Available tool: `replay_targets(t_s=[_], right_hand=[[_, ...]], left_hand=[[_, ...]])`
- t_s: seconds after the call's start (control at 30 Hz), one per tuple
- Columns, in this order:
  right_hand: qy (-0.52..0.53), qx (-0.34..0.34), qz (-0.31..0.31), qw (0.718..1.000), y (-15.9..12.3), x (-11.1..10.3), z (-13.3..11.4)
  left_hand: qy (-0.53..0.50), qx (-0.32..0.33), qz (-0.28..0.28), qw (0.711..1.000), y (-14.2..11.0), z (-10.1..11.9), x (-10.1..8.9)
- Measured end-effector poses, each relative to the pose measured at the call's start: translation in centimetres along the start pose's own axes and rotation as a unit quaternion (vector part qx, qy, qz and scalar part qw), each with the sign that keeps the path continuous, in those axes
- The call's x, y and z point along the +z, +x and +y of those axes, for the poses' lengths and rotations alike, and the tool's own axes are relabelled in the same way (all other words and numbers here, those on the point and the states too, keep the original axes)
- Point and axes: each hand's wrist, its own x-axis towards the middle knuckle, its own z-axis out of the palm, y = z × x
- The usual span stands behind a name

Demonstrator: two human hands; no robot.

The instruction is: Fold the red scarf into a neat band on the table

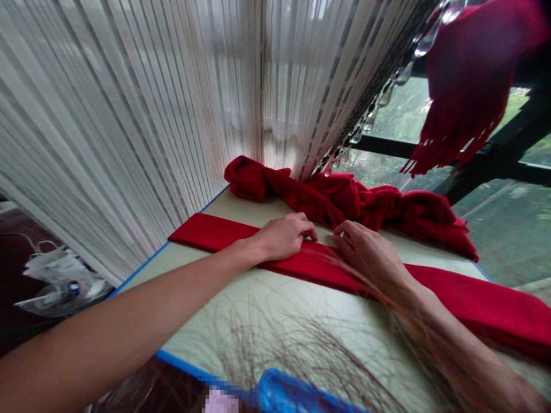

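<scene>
1. The left hand (284, 238) rests on a long folded red cloth (321, 265), its fingers bent toward the cloth's far edge; whether they pinch the fabric I cannot tell.
2. The right hand (372, 252) lies over the same cloth, fingers curled and thumb side turned toward the left hand. The two hands are apart, with a small gap between them – any grip of the right one cannot be made out either.
3. The folded cloth lies flat as a narrow strip across the bench (206, 304), from near its left edge out past the right side of the view, passing under both wrists.
4. Just beyond the hands, a crumpled red cloth (344, 198) lies in a heap along the far side of the bench.
5. Loose dark hair strands hang across the near part of the view, above a blue object (288, 393) at the bottom edge.
6. Farther out, a pale striped curtain (129, 115) hangs behind the bench, with clear beads (426, 43) along its dark border.
7. At upper right, a fringed red cloth (471, 86) hangs before a window (387, 163) – greenery shows through the glass.
8. At far left, below bench height, sits a plastic bag (55, 272).
</scene>
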Motion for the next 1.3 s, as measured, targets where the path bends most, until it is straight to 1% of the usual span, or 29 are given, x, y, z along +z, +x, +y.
replay_targets(t_s=[0.3, 0.67, 1.3], right_hand=[[0.001, 0.002, -0.011, 1.000, -0.09, -0.24, -0.14], [0.002, 0.002, -0.004, 1.000, -0.09, 0.05, 0.11], [0.011, 0.007, -0.015, 1.000, -0.28, -0.50, -0.21]], left_hand=[[0.008, 0.005, 0.008, 1.000, -0.05, 0.05, -0.06], [0.011, 0.006, 0.004, 1.000, -0.03, 0.01, -0.03], [0.007, 0.008, 0.012, 1.000, -0.02, -0.05, 0.14]])
